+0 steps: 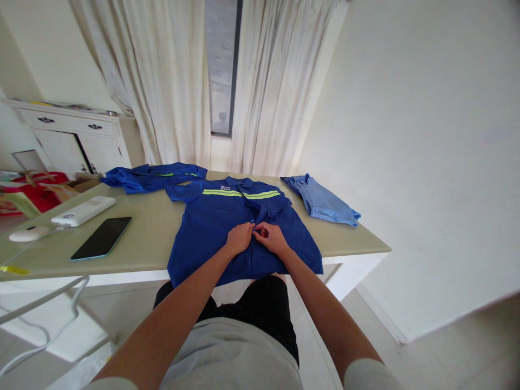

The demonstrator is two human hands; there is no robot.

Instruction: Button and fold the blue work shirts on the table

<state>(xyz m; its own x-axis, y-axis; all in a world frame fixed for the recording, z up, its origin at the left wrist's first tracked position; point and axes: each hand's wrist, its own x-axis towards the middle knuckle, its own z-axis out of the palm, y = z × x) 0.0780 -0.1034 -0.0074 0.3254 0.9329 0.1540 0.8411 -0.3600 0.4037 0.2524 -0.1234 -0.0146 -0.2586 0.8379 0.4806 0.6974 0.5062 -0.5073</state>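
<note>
A dark blue work shirt (211, 227) with a yellow-green reflective stripe lies spread on the table, collar at the far side, hem hanging over the near edge. My left hand (239, 238) is closed on the shirt's front placket, at about the middle. Beside it, my right hand (271, 237) pinches the placket edge with thumb and forefinger. The fingertips of both hands nearly meet there. Above them the front opening lies loose and creased toward the collar. Any button between the fingers is too small to make out.
On the table (150, 238), another blue garment (150, 176) lies at the back left and folded light-blue jeans (323, 200) at the right. A phone (102, 238), a white power strip (84, 210) and a white round device (29, 234) are at the left. Curtains hang behind.
</note>
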